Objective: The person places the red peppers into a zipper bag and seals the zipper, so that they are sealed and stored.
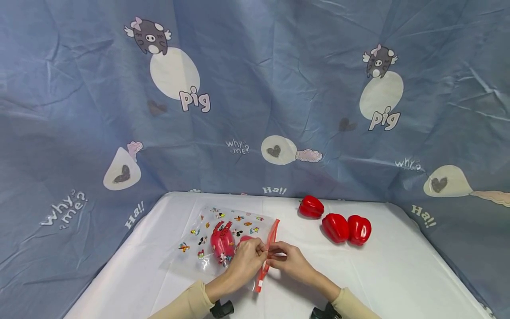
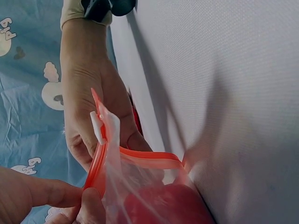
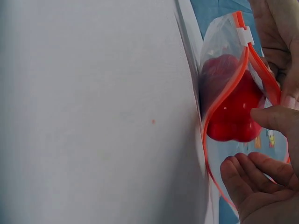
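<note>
A clear zip bag (image 1: 191,261) with cartoon prints and a red-orange zip edge (image 1: 273,230) lies on the table. Inside it are a red bell pepper (image 1: 222,243) and another bell pepper (image 3: 233,112), the latter close to the gaping mouth. My left hand (image 1: 249,259) pinches one side of the zip edge between thumb and fingers. At the bag's mouth is my right hand (image 1: 292,262), thumb and bent fingers apart, with nothing gripped between them in the right wrist view. A white slider (image 3: 245,36) sits at one end of the zip.
To the right of the bag, on the white-covered table (image 1: 406,266), lie three more red bell peppers: one at the back (image 1: 311,207) and a pair side by side, the left one (image 1: 335,227) against the right one (image 1: 359,230). A blue printed curtain (image 1: 255,88) hangs behind.
</note>
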`<action>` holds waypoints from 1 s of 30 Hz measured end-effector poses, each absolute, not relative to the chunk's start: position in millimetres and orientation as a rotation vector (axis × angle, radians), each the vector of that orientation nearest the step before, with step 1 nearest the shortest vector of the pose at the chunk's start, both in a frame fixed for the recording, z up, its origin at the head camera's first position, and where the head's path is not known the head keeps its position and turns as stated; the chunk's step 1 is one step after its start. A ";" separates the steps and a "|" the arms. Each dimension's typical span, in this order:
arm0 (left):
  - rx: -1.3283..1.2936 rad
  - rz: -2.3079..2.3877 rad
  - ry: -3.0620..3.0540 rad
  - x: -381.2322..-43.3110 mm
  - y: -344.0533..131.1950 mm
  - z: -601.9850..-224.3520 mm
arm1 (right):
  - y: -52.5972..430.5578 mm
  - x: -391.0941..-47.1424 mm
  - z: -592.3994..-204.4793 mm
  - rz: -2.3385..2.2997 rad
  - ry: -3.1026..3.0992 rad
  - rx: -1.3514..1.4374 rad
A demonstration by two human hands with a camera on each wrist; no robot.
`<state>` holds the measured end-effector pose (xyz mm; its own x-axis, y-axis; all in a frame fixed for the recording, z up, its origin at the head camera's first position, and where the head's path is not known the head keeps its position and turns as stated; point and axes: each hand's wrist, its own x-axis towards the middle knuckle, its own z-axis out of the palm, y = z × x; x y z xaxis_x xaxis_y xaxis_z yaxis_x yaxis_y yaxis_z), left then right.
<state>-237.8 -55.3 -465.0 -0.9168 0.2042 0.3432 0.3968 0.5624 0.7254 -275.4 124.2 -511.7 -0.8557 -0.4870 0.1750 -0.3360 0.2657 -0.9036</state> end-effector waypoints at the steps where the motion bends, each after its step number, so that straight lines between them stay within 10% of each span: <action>1: -0.502 -1.277 -2.579 -237.7 -55.1 -464.9 | 126.1 -276.3 -513.6 -1.658 2.380 -0.777; 30: -0.502 -1.258 -2.585 -236.6 -52.7 -467.5 | 177.7 -260.5 -483.6 -1.710 2.498 -0.646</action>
<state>-236.6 -52.7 -467.5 -0.9167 0.2058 0.3426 0.3966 0.5745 0.7160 -260.5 177.7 -483.6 -0.9118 -0.3623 0.1934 -0.3114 0.3028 -0.9007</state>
